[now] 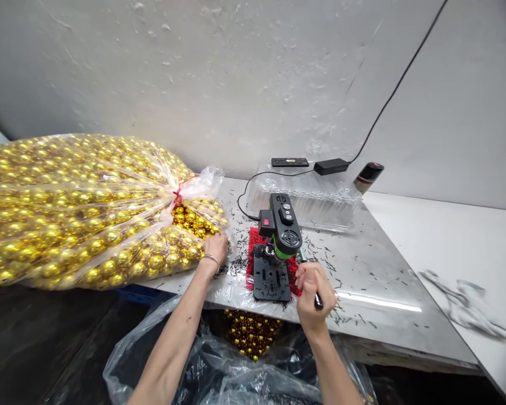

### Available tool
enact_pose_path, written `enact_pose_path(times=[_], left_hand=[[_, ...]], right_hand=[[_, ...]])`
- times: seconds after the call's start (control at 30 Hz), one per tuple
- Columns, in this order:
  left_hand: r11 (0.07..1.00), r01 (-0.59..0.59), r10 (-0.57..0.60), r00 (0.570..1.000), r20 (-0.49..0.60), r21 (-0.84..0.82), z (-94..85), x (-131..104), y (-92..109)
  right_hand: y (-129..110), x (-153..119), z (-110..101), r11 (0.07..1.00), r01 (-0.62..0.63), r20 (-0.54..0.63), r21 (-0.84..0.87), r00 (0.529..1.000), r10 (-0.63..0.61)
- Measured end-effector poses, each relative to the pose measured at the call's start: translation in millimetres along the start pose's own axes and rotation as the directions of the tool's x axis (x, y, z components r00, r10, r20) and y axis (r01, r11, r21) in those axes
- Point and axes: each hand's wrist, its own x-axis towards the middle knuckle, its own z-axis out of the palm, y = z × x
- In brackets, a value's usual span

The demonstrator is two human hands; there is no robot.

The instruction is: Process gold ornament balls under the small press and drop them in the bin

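Presently, your right hand (pixel 315 289) is closed around the lever (pixel 318 302) of the press (pixel 287 228) on the metal table (pixel 375 270). Your left hand (pixel 216 247) is at the opening of the bag (pixel 80 197), left of the press; whether it grips any golden balls (pixel 189 221), I cannot tell. A hard pull could tear the plastic and spill them.

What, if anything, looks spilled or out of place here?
Small dark slivers lie scattered over the grey tabletop, on both sides of the black machine; strewn loosely rather than gathered, they look like spilled scraps.
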Motion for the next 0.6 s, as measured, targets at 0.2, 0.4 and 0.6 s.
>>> enact_pose_path(times=[0.2, 0.4, 0.6], left_hand=[[0.837, 0.042, -0.141, 0.98, -0.141, -0.546, -15.7, -36.6, -4.0], [-0.047, 0.377, -0.25, 0.892, 0.376, -0.925, -19.2, -88.1, 17.8], [-0.267, 0.486, -0.204, 0.815, 0.542, -0.832, 1.0, -98.1, 37.9]], right_hand=[[-1.0, -0.5, -0.2, 1.0, -0.016, 0.001, -0.02, 1.0, 0.016], [-0.3, -1.6, -0.3, 1.0, -0.014, 0.001, 0.005, 1.0, 0.014], [-0.7, -1.7, -2.0, 1.0, 0.001, 0.023, -0.023, 1.0, -0.001]])
